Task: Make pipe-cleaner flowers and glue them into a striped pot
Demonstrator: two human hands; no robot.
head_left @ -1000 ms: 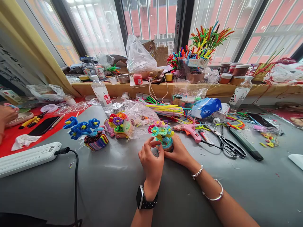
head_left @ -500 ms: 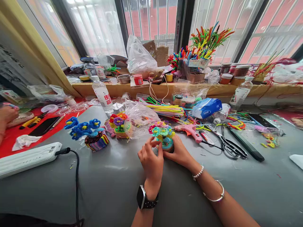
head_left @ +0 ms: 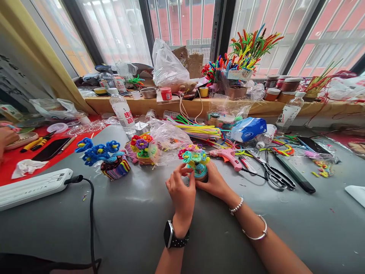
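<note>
A small pipe-cleaner flower pot (head_left: 195, 161) with pastel blooms stands on the grey table (head_left: 137, 220). My left hand (head_left: 180, 192), with a black watch on its wrist, pinches the pot's left side with thumb and fingers. From the right, my right hand (head_left: 214, 182) wraps round the pot's base; two bracelets sit on that wrist. Two other flower pots stand to the left: a blue-flowered one (head_left: 108, 160) and a red and purple one (head_left: 142, 148).
A pink glue gun (head_left: 228, 156), black scissors (head_left: 273, 173) and bundles of pipe cleaners (head_left: 199, 131) lie behind the pot. A white power strip (head_left: 31, 187) with a black cable lies at the left. Another person's hand (head_left: 5, 137) rests over the red mat. Bottles and jars crowd the sill.
Both hands stay on the pastel flower pot; the left fingers have shifted slightly on its side. The view has moved a little.
</note>
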